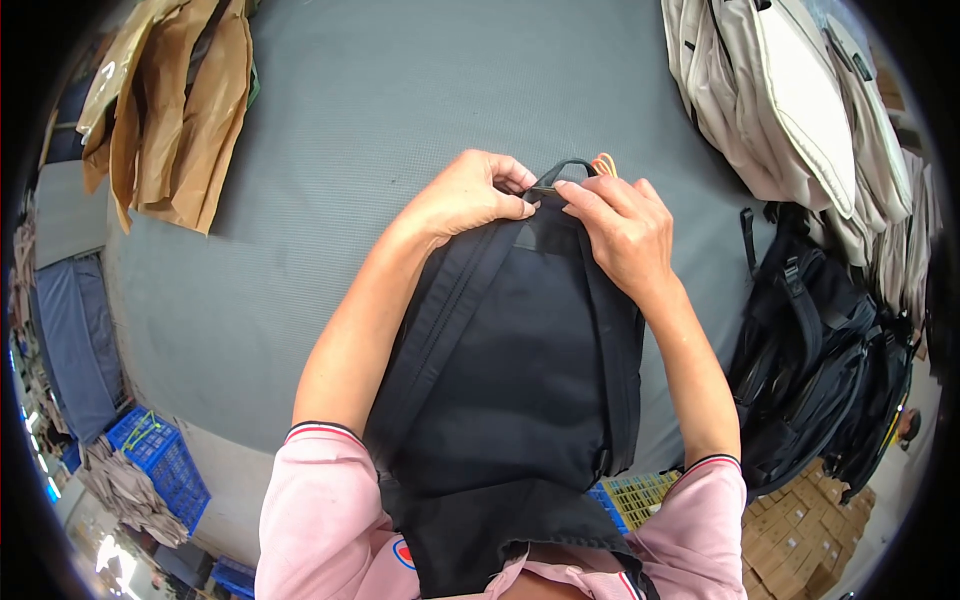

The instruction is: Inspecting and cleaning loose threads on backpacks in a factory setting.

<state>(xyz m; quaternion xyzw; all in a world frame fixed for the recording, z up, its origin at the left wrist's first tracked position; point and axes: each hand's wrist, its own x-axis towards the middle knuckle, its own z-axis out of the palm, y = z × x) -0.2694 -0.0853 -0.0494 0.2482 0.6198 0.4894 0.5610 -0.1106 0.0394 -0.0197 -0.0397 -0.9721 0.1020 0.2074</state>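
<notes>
A black backpack (520,350) lies on the grey table, its shoulder straps running down both sides and its top away from me. My left hand (480,195) is closed, thumb and fingers pinching the fabric at the top edge beside the carry loop (570,168). Meeting it from the other side, my right hand (625,220) pinches at the same top edge, just below the loop. A thin, small piece shows between the two sets of fingertips; what it is I cannot tell. Orange-yellow cords (604,165) stick up behind my right hand.
Brown paper sheets (180,120) hang over the table's (330,110) far left. Cream bags (780,100) are piled at the far right, with black backpacks (800,340) below them. A blue crate (165,470) stands lower left, a yellow crate (640,498) under the near edge, cardboard boxes (800,530) lower right.
</notes>
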